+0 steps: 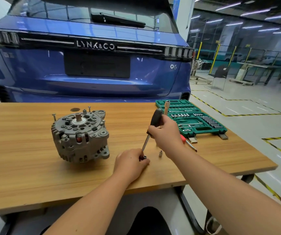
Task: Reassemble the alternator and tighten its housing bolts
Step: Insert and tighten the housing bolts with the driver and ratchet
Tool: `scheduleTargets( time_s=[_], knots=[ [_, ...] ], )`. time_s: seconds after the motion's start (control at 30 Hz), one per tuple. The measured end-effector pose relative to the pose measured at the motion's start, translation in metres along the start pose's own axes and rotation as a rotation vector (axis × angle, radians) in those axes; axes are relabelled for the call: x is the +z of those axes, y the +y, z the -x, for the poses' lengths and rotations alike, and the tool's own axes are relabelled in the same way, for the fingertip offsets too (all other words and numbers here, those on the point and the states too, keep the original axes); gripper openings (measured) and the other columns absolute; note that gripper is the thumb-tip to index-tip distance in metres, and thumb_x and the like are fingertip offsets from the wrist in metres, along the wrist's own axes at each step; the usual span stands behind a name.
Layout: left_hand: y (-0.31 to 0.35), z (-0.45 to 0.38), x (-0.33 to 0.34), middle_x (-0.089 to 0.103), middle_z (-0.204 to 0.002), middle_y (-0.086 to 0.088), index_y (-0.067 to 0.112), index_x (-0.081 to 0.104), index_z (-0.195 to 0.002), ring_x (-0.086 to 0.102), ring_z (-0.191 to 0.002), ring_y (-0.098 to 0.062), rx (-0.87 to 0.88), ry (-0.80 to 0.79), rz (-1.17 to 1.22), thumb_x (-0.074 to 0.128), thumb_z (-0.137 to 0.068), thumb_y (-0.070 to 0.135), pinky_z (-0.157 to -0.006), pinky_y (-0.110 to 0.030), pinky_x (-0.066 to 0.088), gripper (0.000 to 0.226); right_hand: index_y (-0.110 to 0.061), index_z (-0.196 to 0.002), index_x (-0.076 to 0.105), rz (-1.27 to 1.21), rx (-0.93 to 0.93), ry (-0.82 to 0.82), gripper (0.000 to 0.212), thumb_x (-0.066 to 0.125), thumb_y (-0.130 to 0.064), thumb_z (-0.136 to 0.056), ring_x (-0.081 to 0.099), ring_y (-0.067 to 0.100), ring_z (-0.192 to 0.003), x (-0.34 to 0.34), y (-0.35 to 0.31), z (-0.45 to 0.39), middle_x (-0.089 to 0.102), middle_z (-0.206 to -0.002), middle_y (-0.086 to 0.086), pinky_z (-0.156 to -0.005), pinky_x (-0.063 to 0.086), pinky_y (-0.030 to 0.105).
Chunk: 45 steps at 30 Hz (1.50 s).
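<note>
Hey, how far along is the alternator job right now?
The alternator stands assembled on the table, but its housing bolts stick up, not yet driven down. Right now the right hand grips the driver handle while the left hand holds a socket at the shaft's tip. Tightening is all still left.

The alternator (80, 135) is dull grey metal with a glimpse of copper-red winding in its side slot. To its right, the driver (153, 128) has a black handle and silvery shaft. Further right lies a green socket case (191, 118) filled with chrome pieces. Under the alternator, the table (26, 158) shows light wood grain; behind it, a glossy blue car (94, 73).
</note>
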<state>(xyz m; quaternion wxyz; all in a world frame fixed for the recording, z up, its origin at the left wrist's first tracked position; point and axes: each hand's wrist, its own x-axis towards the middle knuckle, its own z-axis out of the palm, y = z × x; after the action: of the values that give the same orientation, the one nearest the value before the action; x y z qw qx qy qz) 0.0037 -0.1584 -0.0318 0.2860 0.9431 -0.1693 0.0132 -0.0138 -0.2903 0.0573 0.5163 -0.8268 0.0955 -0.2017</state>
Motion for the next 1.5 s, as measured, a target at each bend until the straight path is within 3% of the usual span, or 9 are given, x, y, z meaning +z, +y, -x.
scheduleTargets(
  time_s=[0.3, 0.43, 0.6, 0.97, 1.1, 1.2, 1.3, 1.4, 1.5],
  knots=[
    [-0.004, 0.008, -0.003, 0.064, -0.09, 0.014, 0.036, 0.054, -0.082, 0.058, -0.093, -0.017, -0.009, 0.002, 0.036, 0.06, -0.095, 0.054, -0.081, -0.037, 0.038, 0.022, -0.026, -0.088, 0.059, 0.098, -0.078, -0.04, 0.019, 0.074, -0.019, -0.079, 0.066, 0.024, -0.089, -0.001, 0.01, 0.017, 0.065, -0.091, -0.001, -0.078, 0.06, 0.051],
    [-0.002, 0.007, -0.004, 0.064, -0.088, 0.014, 0.035, 0.053, -0.08, 0.057, -0.09, -0.016, -0.005, -0.009, 0.028, 0.059, -0.096, 0.054, -0.083, -0.037, 0.039, 0.025, -0.031, -0.094, 0.054, 0.286, -0.165, -0.056, 0.027, 0.077, -0.029, -0.081, 0.06, 0.01, -0.085, -0.003, 0.011, 0.016, 0.062, -0.09, -0.008, -0.066, 0.052, 0.031],
    [0.0, 0.01, -0.004, 0.062, -0.085, 0.014, 0.035, 0.049, -0.078, 0.057, -0.089, -0.017, 0.003, -0.011, 0.001, 0.058, -0.097, 0.054, -0.086, -0.039, 0.042, 0.028, -0.03, -0.105, 0.053, 0.349, -0.161, -0.099, 0.034, 0.079, -0.033, -0.083, 0.059, 0.011, -0.091, -0.002, 0.007, 0.016, 0.062, -0.099, -0.006, -0.06, 0.04, 0.02],
    [-0.001, 0.009, -0.007, 0.064, -0.086, 0.012, 0.035, 0.058, -0.087, 0.059, -0.085, -0.015, 0.056, -0.04, 0.124, 0.05, -0.103, 0.047, -0.078, -0.04, 0.047, 0.021, -0.029, -0.102, 0.052, 0.365, -0.161, -0.115, 0.031, 0.077, -0.031, -0.083, 0.059, 0.012, -0.089, 0.008, 0.008, 0.025, 0.06, -0.094, -0.01, -0.064, 0.046, 0.025],
    [-0.003, 0.009, -0.005, 0.06, -0.082, 0.015, 0.039, 0.052, -0.08, 0.057, -0.082, -0.011, 0.058, -0.022, 0.143, 0.055, -0.101, 0.047, -0.07, -0.035, 0.043, 0.023, -0.031, -0.111, 0.064, 0.187, -0.075, -0.309, 0.045, 0.067, -0.063, -0.08, 0.067, 0.006, -0.094, -0.009, 0.023, 0.022, 0.071, -0.098, -0.013, -0.082, 0.055, 0.034],
    [-0.002, 0.005, -0.005, 0.062, -0.085, 0.015, 0.036, 0.061, -0.091, 0.058, -0.085, -0.01, 0.034, -0.014, 0.137, 0.055, -0.101, 0.05, -0.075, -0.035, 0.05, 0.018, -0.029, -0.102, 0.067, 0.004, 0.08, -0.147, 0.045, 0.054, -0.07, -0.088, 0.07, 0.008, -0.083, -0.031, 0.032, -0.004, 0.074, -0.087, -0.011, -0.075, 0.056, 0.034],
    [-0.001, 0.005, -0.003, 0.061, -0.085, 0.015, 0.036, 0.06, -0.091, 0.056, -0.083, -0.008, 0.032, -0.025, 0.112, 0.054, -0.101, 0.05, -0.075, -0.035, 0.049, 0.018, -0.022, -0.101, 0.07, 0.397, 0.141, -0.051, 0.033, 0.058, -0.052, -0.096, 0.066, 0.014, -0.081, -0.045, 0.046, -0.039, 0.07, -0.086, -0.005, -0.07, 0.056, 0.034],
    [-0.002, 0.004, -0.003, 0.061, -0.082, 0.014, 0.037, 0.056, -0.084, 0.055, -0.081, -0.005, 0.019, -0.021, 0.109, 0.055, -0.101, 0.051, -0.069, -0.033, 0.044, 0.022, -0.017, -0.121, 0.065, 0.986, 0.195, -0.185, 0.026, 0.057, -0.029, -0.099, 0.061, 0.018, -0.079, -0.045, 0.062, -0.054, 0.062, -0.088, 0.002, -0.07, 0.058, 0.034],
    [-0.002, 0.004, -0.002, 0.061, -0.081, 0.015, 0.037, 0.055, -0.082, 0.056, -0.08, -0.005, 0.012, -0.018, 0.108, 0.054, -0.101, 0.051, -0.068, -0.033, 0.042, 0.023, -0.016, -0.138, 0.052, 1.21, 0.168, -0.293, 0.045, 0.055, -0.007, -0.093, 0.058, 0.019, -0.074, -0.039, 0.072, -0.056, 0.051, -0.081, 0.003, -0.061, 0.053, 0.033]
  ],
)
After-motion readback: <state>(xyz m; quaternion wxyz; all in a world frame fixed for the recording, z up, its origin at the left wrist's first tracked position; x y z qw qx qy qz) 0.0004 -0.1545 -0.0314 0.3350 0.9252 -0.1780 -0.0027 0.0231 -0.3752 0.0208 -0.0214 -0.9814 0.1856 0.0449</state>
